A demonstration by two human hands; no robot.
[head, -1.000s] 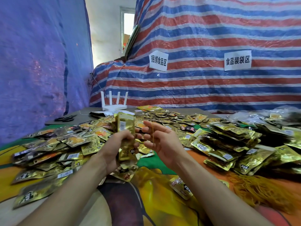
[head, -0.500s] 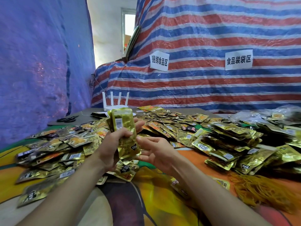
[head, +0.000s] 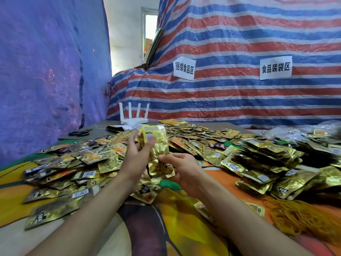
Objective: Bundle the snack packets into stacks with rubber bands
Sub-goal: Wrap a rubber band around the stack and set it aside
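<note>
- Fingers (head: 147, 143) of the left hand (head: 135, 157) are curled round a stack of gold snack packets (head: 156, 145), which is held upright above the tabletop (head: 184, 228), near its front middle.
- Fingers (head: 167, 158) of the right hand (head: 184, 172) pinch the stack's lower end. Whether a rubber band is looped there cannot be told.
- Step in hand, as judged: squaring and binding the stack. Align the packet edges first and grip firmly with the left hand. Then stretch the band wide over one end and seat it at mid-length, so that no packet slips out or buckles.
- Supply: heap of orange rubber bands (head: 299, 217) at the right front, loose packets (head: 73, 163) spread to the left, piled packets (head: 267, 163) to the right.
</note>
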